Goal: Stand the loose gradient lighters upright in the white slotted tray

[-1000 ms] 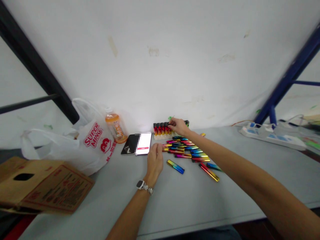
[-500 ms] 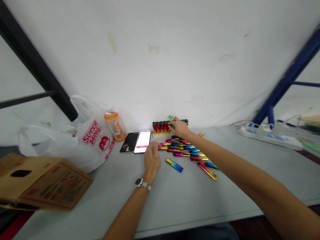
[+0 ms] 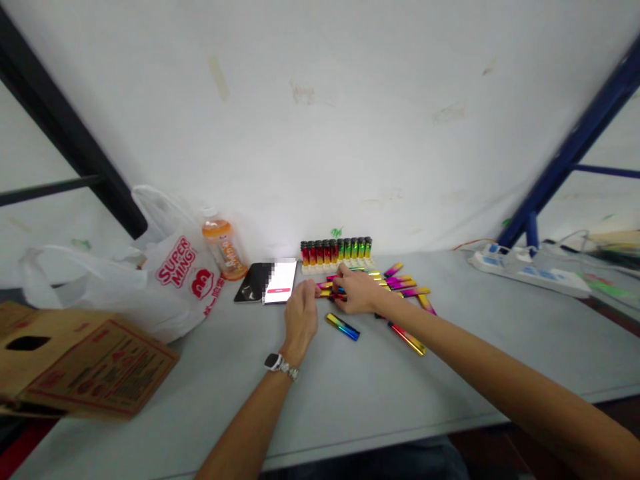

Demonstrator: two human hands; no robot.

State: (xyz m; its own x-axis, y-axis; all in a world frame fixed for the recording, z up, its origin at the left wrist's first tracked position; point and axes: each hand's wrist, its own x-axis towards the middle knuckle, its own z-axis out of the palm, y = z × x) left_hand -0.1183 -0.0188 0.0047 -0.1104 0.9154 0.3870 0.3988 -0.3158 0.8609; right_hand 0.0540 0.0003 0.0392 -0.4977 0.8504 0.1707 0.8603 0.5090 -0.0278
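My left hand (image 3: pixel 301 312), a watch (image 3: pixel 273 361) on its wrist, is closed with its fingertips at the end of a lighter on the left side of the pile. My right hand (image 3: pixel 357 292) bends over the same pile, fingers closed around a lighter mostly hidden under them. Shiny, multicoloured lighters (image 3: pixel 400 283) lie loosely there. Behind the hands a row of upright lighters (image 3: pixel 327 252) with black tops, red-gold at left and green-gold at right, stands in a white rack (image 3: pixel 314 270). One yellow-blue lighter (image 3: pixel 343 327) lies apart, closer to me.
Left of the pile lie a lit phone (image 3: pixel 281 280) and a dark phone (image 3: pixel 254 281). An orange drink bottle (image 3: pixel 225 247), a white plastic bag (image 3: pixel 165 287) and a cardboard box (image 3: pixel 95 363) stand further left. A power strip (image 3: pixel 530 270) sits at the right by the wall.
My right hand has come down from the rack to the loose lighters, uncovering the full upright row. My left hand has stayed at the pile's left side. The view has shifted slightly.
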